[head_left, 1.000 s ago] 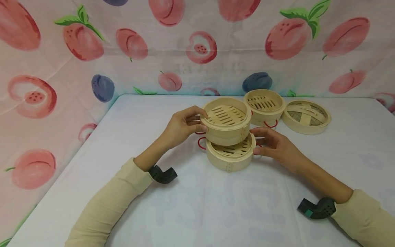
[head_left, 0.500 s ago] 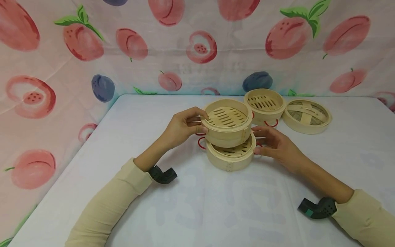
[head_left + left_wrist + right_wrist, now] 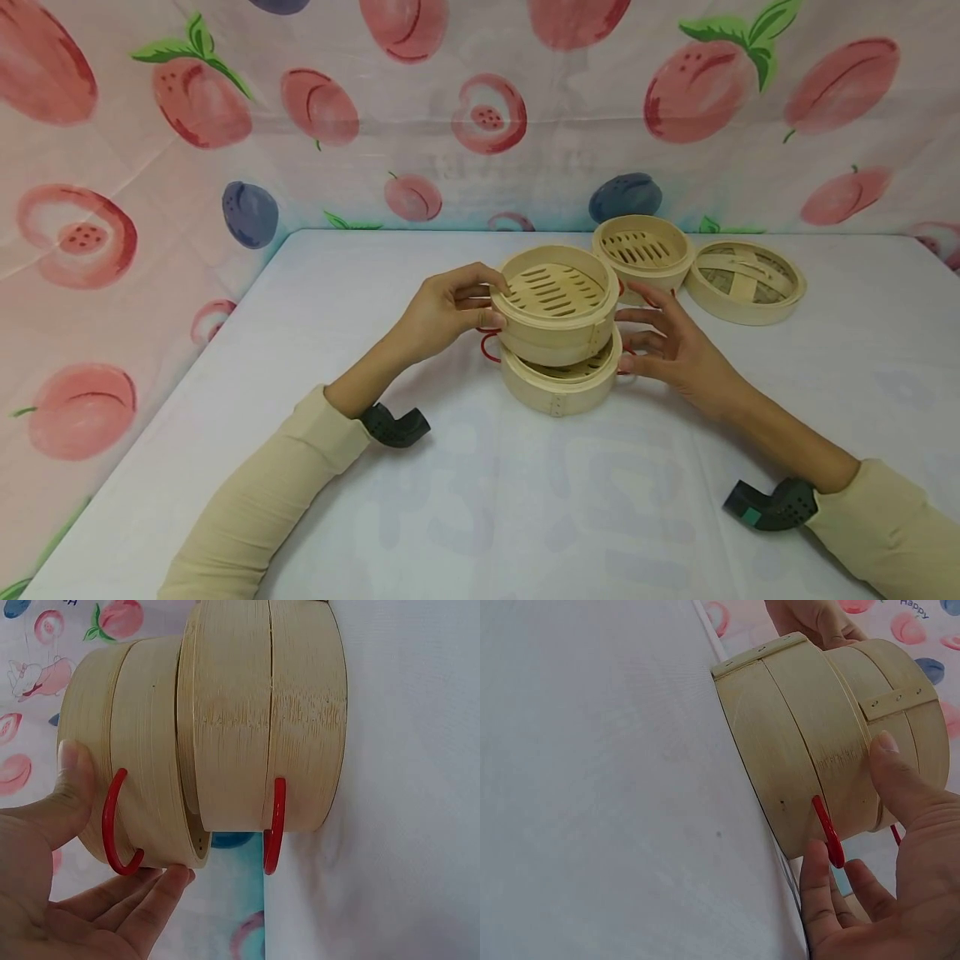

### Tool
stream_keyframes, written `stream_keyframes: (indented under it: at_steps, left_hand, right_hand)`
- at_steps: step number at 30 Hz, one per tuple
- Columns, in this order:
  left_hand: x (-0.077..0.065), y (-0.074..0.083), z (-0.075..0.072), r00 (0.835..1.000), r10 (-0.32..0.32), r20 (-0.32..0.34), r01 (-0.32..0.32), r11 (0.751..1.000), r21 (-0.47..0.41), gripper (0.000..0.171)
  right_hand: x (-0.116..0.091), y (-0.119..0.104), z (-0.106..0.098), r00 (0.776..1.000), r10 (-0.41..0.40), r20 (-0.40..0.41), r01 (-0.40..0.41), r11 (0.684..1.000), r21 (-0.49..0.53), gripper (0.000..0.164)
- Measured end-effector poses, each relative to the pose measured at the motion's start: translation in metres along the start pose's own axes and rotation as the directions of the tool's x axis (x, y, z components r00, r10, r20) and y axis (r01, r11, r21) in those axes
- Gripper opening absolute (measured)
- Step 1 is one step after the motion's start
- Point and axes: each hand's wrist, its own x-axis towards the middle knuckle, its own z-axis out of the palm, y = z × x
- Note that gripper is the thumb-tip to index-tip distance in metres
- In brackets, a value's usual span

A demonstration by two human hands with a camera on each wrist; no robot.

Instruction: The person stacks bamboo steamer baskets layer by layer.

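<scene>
In the head view my left hand (image 3: pixel 453 310) grips the upper bamboo steamer basket (image 3: pixel 558 304) by its left side, thumb outside and fingertips over the rim. This slotted basket sits tilted and off-centre over the lower bamboo steamer basket (image 3: pixel 558 396), which stands on the table. A red handle (image 3: pixel 112 825) of the upper basket shows beside my left thumb in the left wrist view. My right hand (image 3: pixel 678 354) touches the right side of the baskets with fingers spread, close to the lower basket's red handle (image 3: pixel 827 832). The baskets partly hide the right fingertips' contact.
Behind to the right stands a third steamer basket (image 3: pixel 645 254). Next to it lies a round woven steamer lid (image 3: pixel 746 283). A white cloth (image 3: pixel 480 500) covers the table, and a fruit-patterned curtain (image 3: pixel 375 108) hangs behind.
The upper basket has shifted slightly down and toward me in my left hand, covering more of the lower one. My right index finger has risen toward the upper basket.
</scene>
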Motion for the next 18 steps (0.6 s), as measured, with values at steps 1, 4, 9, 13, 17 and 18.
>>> stream_keyframes:
  at_steps: [1,4,9,13,17,18]
  left_hand:
    - [0.0,0.0002,0.0001,1.0,0.004,0.005,-0.004,1.0,-0.002,0.026]
    - [-0.0003,0.0005,0.0002,0.999,0.025,0.025,-0.025,1.0,0.002,0.027]
    - [-0.0008,0.0008,0.0002,0.997,0.064,0.053,-0.064,0.998,0.004,0.028]
    - [-0.0012,0.0008,0.0005,0.995,0.064,0.071,-0.064,0.998,-0.002,0.028]
    - [-0.001,0.0013,0.0013,0.995,0.065,0.081,-0.065,0.998,-0.006,0.028]
    - [-0.0009,0.0015,0.0014,0.995,0.066,0.08,-0.066,0.998,-0.005,0.028]
  right_hand:
    - [-0.0001,-0.0006,0.0,1.0,0.003,0.001,-0.003,1.0,-0.006,0.088]
    - [-0.0008,-0.0016,-0.0001,1.0,0.007,0.006,-0.007,1.0,-0.012,0.088]
    - [-0.0015,-0.0015,-0.0002,1.0,0.0,0.011,0.0,1.0,-0.018,0.088]
    - [-0.0015,-0.0015,0.0003,1.0,-0.003,0.008,0.003,1.0,-0.012,0.088]
    - [-0.0021,-0.002,0.0008,1.0,0.007,-0.001,-0.007,1.0,-0.017,0.088]
    - [-0.0022,-0.0023,0.001,1.0,0.009,-0.003,-0.009,1.0,-0.023,0.088]
